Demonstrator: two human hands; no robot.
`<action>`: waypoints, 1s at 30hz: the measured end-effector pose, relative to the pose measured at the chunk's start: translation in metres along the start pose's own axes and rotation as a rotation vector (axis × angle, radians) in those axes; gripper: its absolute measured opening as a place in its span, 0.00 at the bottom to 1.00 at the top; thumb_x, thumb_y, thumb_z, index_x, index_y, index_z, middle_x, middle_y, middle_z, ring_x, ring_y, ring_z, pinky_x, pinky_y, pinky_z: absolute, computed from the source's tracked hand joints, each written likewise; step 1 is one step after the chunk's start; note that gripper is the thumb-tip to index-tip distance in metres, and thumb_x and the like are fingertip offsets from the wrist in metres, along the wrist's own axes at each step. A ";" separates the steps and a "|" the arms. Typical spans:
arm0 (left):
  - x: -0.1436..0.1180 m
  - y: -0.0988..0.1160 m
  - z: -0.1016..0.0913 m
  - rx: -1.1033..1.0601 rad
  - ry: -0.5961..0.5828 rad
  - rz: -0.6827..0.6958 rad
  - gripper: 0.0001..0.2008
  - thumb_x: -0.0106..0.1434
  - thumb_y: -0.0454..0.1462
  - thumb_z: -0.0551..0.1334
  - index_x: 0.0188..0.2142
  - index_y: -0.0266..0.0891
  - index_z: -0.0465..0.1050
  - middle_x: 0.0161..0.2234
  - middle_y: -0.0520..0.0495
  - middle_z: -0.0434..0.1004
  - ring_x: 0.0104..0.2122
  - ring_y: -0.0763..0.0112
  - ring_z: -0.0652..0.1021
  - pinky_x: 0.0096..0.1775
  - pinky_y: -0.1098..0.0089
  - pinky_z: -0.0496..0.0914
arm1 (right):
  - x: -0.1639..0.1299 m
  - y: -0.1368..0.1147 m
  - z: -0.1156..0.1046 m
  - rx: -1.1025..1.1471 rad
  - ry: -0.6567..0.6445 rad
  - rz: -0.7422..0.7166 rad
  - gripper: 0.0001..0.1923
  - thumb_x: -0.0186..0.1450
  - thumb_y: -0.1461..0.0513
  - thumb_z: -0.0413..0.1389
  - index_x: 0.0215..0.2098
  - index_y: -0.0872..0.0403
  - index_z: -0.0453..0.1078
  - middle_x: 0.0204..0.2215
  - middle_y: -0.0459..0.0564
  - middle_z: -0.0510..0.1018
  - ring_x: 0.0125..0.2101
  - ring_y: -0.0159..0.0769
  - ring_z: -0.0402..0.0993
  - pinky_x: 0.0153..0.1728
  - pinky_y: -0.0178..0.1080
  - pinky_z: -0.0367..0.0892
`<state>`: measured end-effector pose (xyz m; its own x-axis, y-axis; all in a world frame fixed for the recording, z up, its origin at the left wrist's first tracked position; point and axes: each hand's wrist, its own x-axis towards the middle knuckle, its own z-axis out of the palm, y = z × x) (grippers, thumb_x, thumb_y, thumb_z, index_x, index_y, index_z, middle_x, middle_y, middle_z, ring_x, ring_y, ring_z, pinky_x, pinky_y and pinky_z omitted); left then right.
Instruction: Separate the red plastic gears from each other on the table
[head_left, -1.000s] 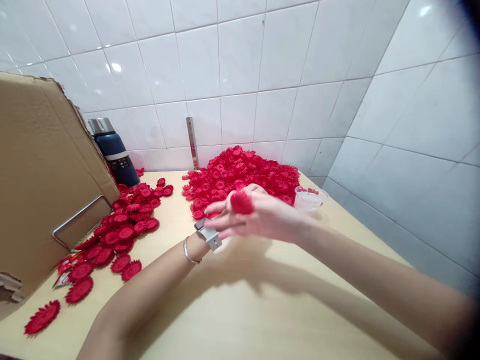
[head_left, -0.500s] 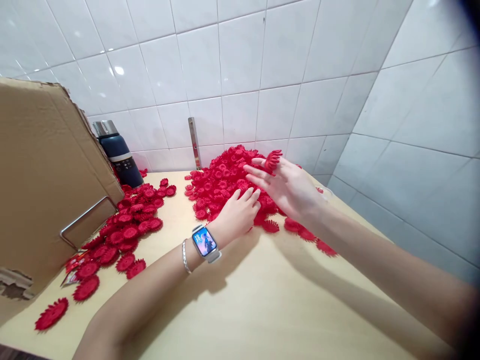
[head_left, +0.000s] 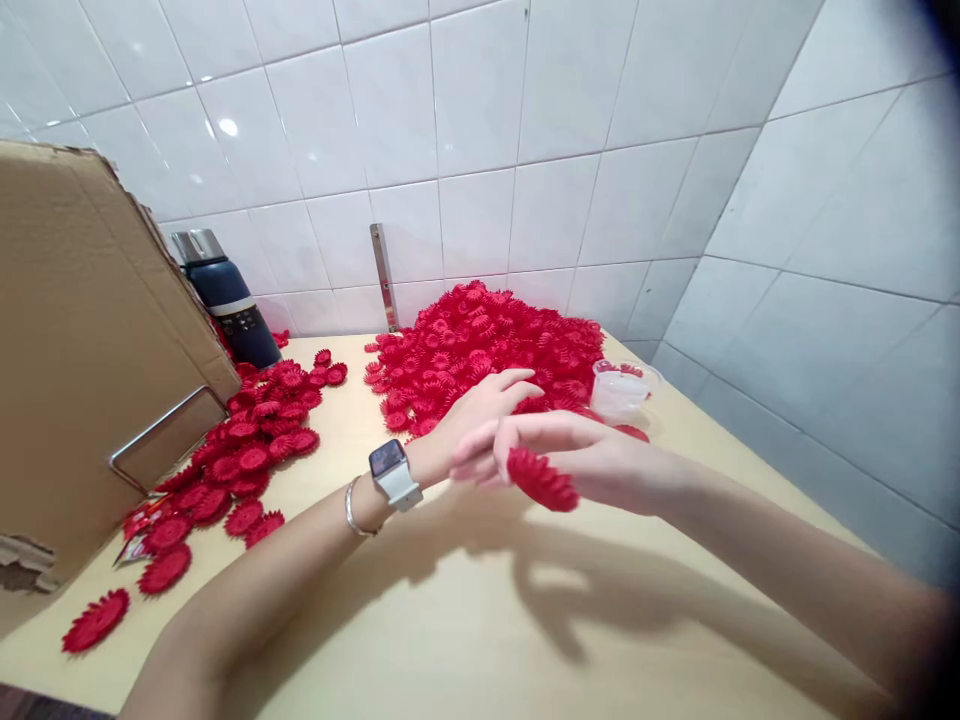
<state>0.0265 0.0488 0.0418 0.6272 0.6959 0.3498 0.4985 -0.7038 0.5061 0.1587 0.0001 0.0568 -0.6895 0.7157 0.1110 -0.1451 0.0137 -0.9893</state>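
My right hand (head_left: 592, 460) is palm inward above the table, with a red scalloped, flower-like disc (head_left: 541, 482) held at its thumb and fingers. How the disc is gripped is partly hidden. My left hand (head_left: 480, 405) reaches to the front of a large heap of similar red discs (head_left: 480, 330); its fingers are stretched out, and nothing shows in them. Part of it is behind my right fingers. A watch (head_left: 388, 458) and a bracelet (head_left: 355, 512) are on my left wrist.
A clear plastic tub (head_left: 621, 392) with red pieces stands right of the heap. On the left are more red discs (head_left: 251, 458), a dark bottle (head_left: 229, 305), a metal wire stand (head_left: 161, 430) and a cardboard box (head_left: 97, 330). White tiled walls (head_left: 480, 120) close off the back and right.
My right hand has come down and nearer with the red disc, turning it low. My left hand has shifted slightly up, its fingers extending more. The plastic tub is now uncovered.
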 end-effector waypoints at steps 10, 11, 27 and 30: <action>-0.031 -0.006 -0.007 -0.307 0.050 -0.146 0.15 0.63 0.42 0.47 0.36 0.36 0.68 0.35 0.45 0.73 0.37 0.65 0.73 0.40 0.65 0.67 | -0.012 0.025 -0.017 -0.463 0.750 -0.111 0.06 0.58 0.59 0.52 0.27 0.53 0.65 0.24 0.43 0.68 0.26 0.30 0.65 0.26 0.32 0.62; -0.035 -0.004 -0.006 -0.349 0.013 -0.147 0.16 0.63 0.42 0.47 0.34 0.36 0.69 0.33 0.45 0.73 0.36 0.67 0.74 0.39 0.66 0.68 | -0.014 0.030 -0.013 -0.486 0.722 -0.102 0.06 0.58 0.59 0.52 0.27 0.54 0.66 0.24 0.44 0.69 0.25 0.30 0.64 0.25 0.32 0.61; -0.055 -0.012 -0.013 -0.970 0.304 -0.548 0.11 0.51 0.37 0.64 0.34 0.38 0.69 0.30 0.52 0.71 0.28 0.76 0.74 0.37 0.70 0.69 | -0.028 0.044 0.026 -0.879 0.421 -0.213 0.16 0.63 0.63 0.46 0.50 0.55 0.59 0.47 0.54 0.69 0.47 0.37 0.65 0.47 0.42 0.62; -0.050 -0.021 -0.030 -0.962 0.492 -0.501 0.10 0.49 0.37 0.65 0.32 0.37 0.69 0.29 0.53 0.69 0.28 0.77 0.73 0.37 0.70 0.69 | -0.037 0.039 0.053 -1.020 -0.365 -0.369 0.18 0.66 0.63 0.42 0.54 0.55 0.58 0.54 0.49 0.64 0.55 0.34 0.55 0.56 0.41 0.51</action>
<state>-0.0334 0.0328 0.0373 0.0893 0.9906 0.1033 -0.1622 -0.0879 0.9828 0.1411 -0.0632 0.0195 -0.9136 0.3072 0.2662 0.1469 0.8602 -0.4884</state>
